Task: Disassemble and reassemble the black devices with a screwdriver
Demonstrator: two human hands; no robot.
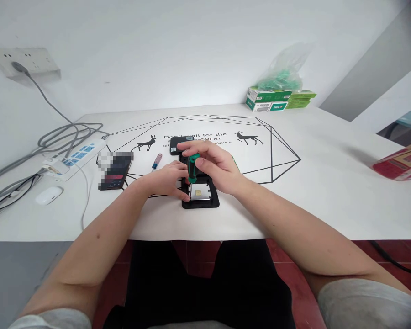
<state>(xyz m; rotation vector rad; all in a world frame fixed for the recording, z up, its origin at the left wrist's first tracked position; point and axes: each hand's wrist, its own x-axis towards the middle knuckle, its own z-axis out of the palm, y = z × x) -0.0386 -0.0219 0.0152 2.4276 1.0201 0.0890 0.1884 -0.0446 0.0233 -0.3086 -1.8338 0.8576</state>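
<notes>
Right hand point(214, 164) curled round green-black screwdriver point(192, 168); left point(169, 180) half-open at black case's point(200, 204) edge

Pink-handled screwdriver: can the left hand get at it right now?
Probably yes: the pink-handled screwdriver lies close beside the left hand, nothing visible between them, though its fingers would likely have to leave the black case.

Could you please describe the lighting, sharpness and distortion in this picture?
Head view: soft, even light on the table; wide-angle stretching of the red package near the edge; dark top-right corner; mosaic blocks over part of the phone; fine print on the boxes illegible.
</notes>
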